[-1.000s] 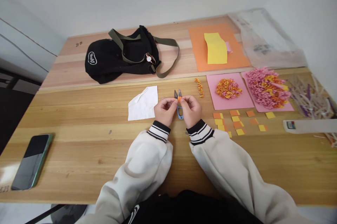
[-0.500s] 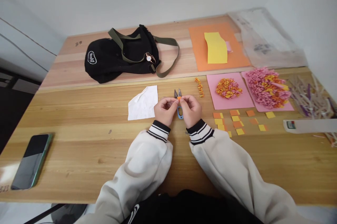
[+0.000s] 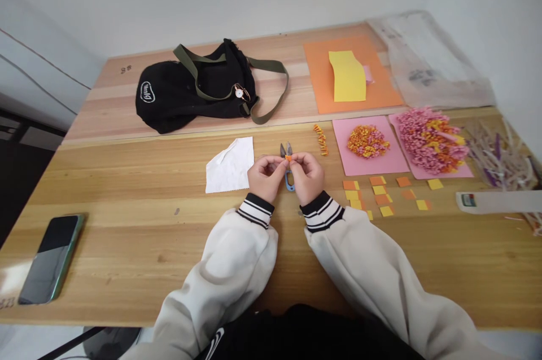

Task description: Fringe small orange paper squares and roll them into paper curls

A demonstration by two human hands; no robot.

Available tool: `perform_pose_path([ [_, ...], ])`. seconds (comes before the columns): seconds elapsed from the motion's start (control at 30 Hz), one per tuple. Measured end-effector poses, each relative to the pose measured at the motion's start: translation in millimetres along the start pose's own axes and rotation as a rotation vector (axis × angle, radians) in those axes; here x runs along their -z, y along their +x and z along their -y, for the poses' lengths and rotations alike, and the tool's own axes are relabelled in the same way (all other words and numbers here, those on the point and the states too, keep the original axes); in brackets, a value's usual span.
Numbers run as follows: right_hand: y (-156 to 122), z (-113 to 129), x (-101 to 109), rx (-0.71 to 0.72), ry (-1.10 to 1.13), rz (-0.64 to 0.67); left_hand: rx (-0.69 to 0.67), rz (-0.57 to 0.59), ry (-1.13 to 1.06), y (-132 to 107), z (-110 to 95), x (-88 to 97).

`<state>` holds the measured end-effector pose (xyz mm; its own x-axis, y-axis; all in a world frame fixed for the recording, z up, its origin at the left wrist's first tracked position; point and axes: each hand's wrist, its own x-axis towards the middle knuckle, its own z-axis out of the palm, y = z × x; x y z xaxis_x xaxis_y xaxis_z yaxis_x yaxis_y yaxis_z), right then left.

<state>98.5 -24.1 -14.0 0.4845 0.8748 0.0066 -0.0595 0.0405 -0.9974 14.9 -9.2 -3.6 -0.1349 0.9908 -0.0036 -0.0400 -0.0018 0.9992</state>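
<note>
Between the fingertips of my left hand (image 3: 266, 176) and my right hand (image 3: 308, 175) is a small orange-and-yellow paper piece (image 3: 288, 158). Both hands pinch it, thumbs nearly meeting. Beneath them on the table lie blue-handled thread snips (image 3: 289, 181), blades pointing away from me and spread apart. A short row of rolled orange-and-yellow paper bits (image 3: 320, 140) lies just beyond my right hand. Several small orange-and-yellow paper squares (image 3: 381, 200) are spread to the right of my right wrist. A torn white paper sheet (image 3: 231, 165) lies left of my left hand.
A pink sheet (image 3: 342, 165) bears an orange-pink heap of tiny rolls; another bears a bigger pink heap (image 3: 429, 140). Behind are an orange sheet (image 3: 317, 78), yellow paper (image 3: 348, 78) and a plastic bag (image 3: 436, 66). A black bag (image 3: 173, 89) and phone (image 3: 51, 258) lie left.
The orange-and-yellow paper piece looks slightly turned between my fingertips. Both hands stay in nearly the same place, and the things on the table have not moved.
</note>
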Motion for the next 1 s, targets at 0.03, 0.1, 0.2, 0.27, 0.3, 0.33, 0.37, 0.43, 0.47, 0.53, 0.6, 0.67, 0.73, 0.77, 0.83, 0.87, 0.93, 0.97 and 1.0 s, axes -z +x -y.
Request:
perform_pose_path([
  [0.03, 0.0, 0.0, -0.1, 0.000, 0.006, -0.001, -0.003, 0.004, -0.002, 0.0, 0.3, 0.1],
  [0.1, -0.1, -0.1, -0.3, -0.002, 0.011, -0.002, -0.013, 0.012, -0.010, 0.1, 1.2, 0.4],
  [0.2, -0.4, 0.0, -0.3, -0.010, 0.008, 0.002, -0.024, 0.020, -0.023, 0.1, 2.3, 0.8],
  [0.27, -0.6, 0.3, -0.2, -0.012, 0.009, 0.003, -0.024, 0.027, -0.024, 0.0, 2.5, 0.9],
  [0.3, -0.7, 0.5, 0.0, -0.011, 0.011, 0.003, -0.024, 0.029, -0.023, -0.1, 2.5, 0.9],
  [0.33, -0.7, 0.7, 0.1, -0.010, 0.012, 0.002, -0.025, 0.030, -0.022, -0.1, 2.4, 0.8],
  [0.37, -0.8, 0.9, 0.2, -0.008, 0.012, 0.001, -0.026, 0.030, -0.021, -0.2, 2.4, 0.8],
  [0.43, -0.9, 1.2, 0.3, -0.007, 0.008, 0.002, -0.030, 0.026, -0.018, -0.1, 2.4, 0.8],
  [0.47, -1.0, 1.2, 0.3, -0.005, 0.005, 0.002, -0.032, 0.024, -0.016, 0.0, 2.6, 0.8],
  [0.53, -1.1, 1.0, 0.1, -0.001, 0.004, 0.001, -0.034, 0.021, -0.010, 0.1, 3.2, 1.0],
  [0.6, -1.0, 0.7, -0.1, 0.000, 0.008, 0.001, -0.033, 0.019, -0.006, 0.3, 3.8, 1.1],
  [0.67, -0.7, 0.3, -0.4, -0.005, 0.012, 0.003, -0.033, 0.018, -0.002, 0.4, 4.2, 1.1],
  [0.73, -0.4, 0.0, -0.6, -0.009, 0.020, 0.001, -0.031, 0.016, 0.000, 0.4, 4.1, 1.0],
  [0.77, -0.2, 0.0, -0.7, -0.009, 0.024, 0.000, -0.030, 0.015, 0.000, 0.4, 4.0, 0.9],
  [0.83, 0.0, 0.2, -0.8, -0.009, 0.030, -0.004, -0.024, 0.015, -0.004, 0.4, 3.7, 0.7],
  [0.87, 0.1, 0.5, -0.7, -0.009, 0.031, -0.003, -0.022, 0.015, -0.006, 0.5, 3.5, 0.7],
  [0.93, 0.0, 1.2, -0.5, -0.011, 0.031, 0.001, -0.017, 0.013, -0.008, 0.6, 3.1, 0.6],
  [0.97, 0.0, 1.7, -0.4, -0.012, 0.031, 0.003, -0.015, 0.011, -0.009, 0.6, 2.9, 0.5],
  [1.0, -0.1, 2.1, -0.2, -0.013, 0.030, 0.004, -0.013, 0.010, -0.009, 0.5, 2.6, 0.4],
])
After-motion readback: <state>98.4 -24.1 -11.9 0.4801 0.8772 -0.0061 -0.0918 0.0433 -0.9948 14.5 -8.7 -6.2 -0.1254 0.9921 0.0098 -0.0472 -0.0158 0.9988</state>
